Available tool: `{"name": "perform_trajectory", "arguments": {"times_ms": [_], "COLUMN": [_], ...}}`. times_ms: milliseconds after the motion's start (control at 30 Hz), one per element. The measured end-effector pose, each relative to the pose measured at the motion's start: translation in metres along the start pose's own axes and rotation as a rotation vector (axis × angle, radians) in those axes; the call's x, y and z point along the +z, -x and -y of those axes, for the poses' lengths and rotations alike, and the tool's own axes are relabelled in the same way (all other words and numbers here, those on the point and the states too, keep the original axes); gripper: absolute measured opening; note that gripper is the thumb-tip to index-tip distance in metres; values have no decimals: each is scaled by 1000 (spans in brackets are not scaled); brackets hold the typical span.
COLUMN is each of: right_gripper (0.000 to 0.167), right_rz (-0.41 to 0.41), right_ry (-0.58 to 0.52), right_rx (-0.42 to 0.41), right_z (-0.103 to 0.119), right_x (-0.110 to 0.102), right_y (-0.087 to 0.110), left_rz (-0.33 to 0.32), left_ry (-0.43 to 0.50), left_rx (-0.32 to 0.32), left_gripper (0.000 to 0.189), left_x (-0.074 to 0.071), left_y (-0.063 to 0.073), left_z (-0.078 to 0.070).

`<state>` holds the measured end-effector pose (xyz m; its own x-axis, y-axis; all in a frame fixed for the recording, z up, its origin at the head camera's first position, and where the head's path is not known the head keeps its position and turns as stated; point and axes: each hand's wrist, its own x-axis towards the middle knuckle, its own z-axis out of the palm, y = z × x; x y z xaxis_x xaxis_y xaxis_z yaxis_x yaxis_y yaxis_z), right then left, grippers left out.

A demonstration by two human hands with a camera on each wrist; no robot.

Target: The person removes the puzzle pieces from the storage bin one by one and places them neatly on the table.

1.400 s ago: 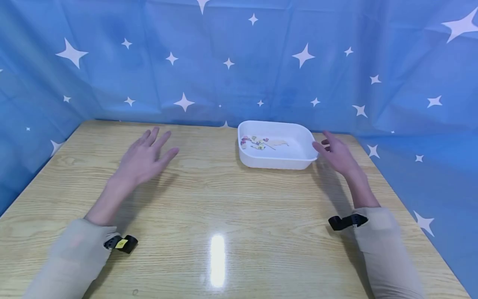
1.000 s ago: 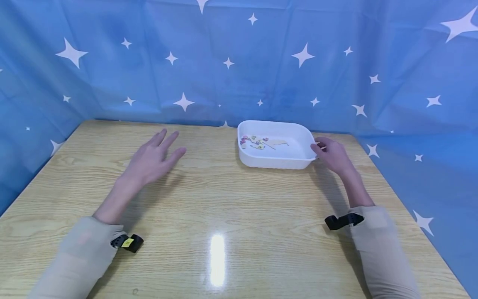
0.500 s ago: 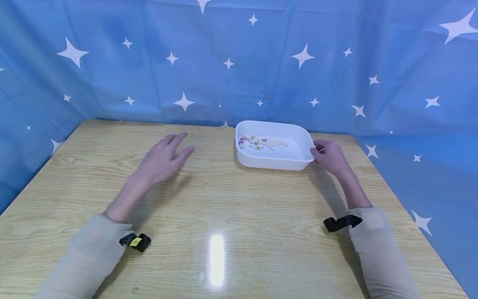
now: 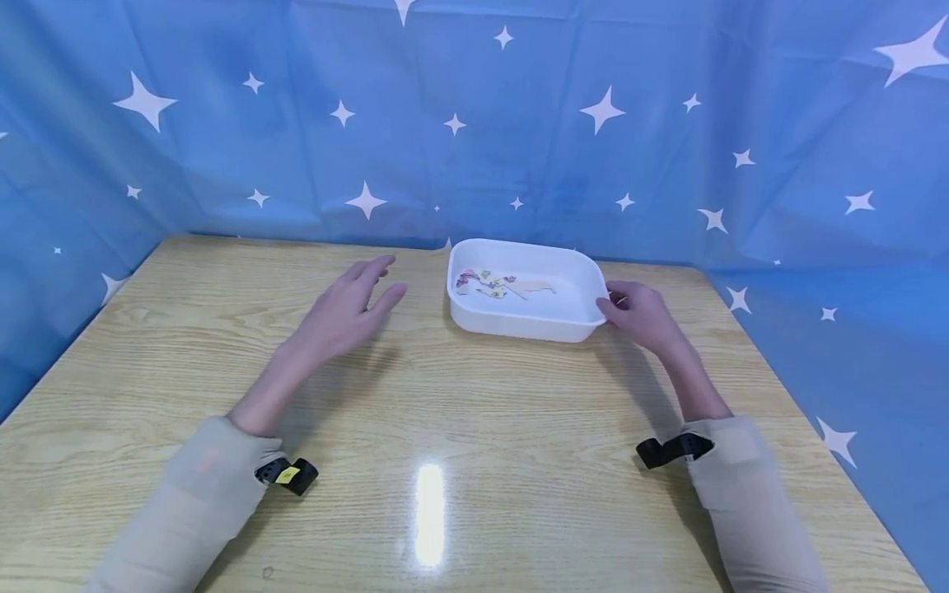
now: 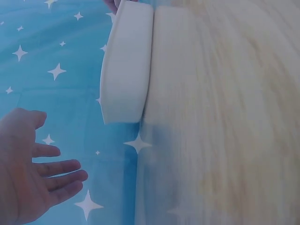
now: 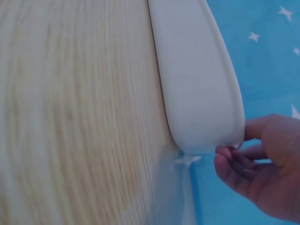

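A white plastic tub (image 4: 526,324) with rounded corners sits at the back of the wooden table, right of centre. Several small flat pieces (image 4: 493,284), pink, yellow and beige, lie on its floor. My right hand (image 4: 643,315) grips the tub's right end; in the right wrist view the thumb (image 6: 258,127) is at the rim and the fingers curl against the outside of the end wall. To the left of the tub, my left hand (image 4: 344,309) hovers over the table, fingers extended and holding nothing. The left wrist view shows its spread fingers (image 5: 65,180) apart from the tub.
The wood-grain table (image 4: 474,428) meets a blue curtain (image 4: 415,148) with white stars along its back and sides. Each sleeve carries a black wrist camera, one on the left (image 4: 296,475) and one on the right (image 4: 660,451).
My right hand has come to the tub's right end and taken hold of it. The tub has shifted left along the table. My left hand has moved rightward toward it.
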<state>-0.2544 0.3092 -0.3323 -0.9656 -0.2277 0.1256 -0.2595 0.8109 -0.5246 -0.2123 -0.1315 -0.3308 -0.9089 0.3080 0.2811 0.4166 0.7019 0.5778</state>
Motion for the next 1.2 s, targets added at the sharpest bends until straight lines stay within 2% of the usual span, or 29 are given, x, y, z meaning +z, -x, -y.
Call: {"name": "perform_trajectory", "arguments": {"times_ms": [300,833,1200], "right_gripper": [38,39,40], "right_rz": [27,42,51], "right_ry": [-55,-97,-139], "right_rx": [-35,-67,-58], "right_z": [15,32,40], "right_x": [11,27,27], "right_y": [-1,-5,-2], "left_rz": [8,-45,-8], "left_ry": [59,135,167], "left_rx": [40,132,126], "left_gripper": [62,48,47], "left_x": [3,15,33], "left_y": [-4,-20,-44], "left_z": [-9,-27,-35]}}
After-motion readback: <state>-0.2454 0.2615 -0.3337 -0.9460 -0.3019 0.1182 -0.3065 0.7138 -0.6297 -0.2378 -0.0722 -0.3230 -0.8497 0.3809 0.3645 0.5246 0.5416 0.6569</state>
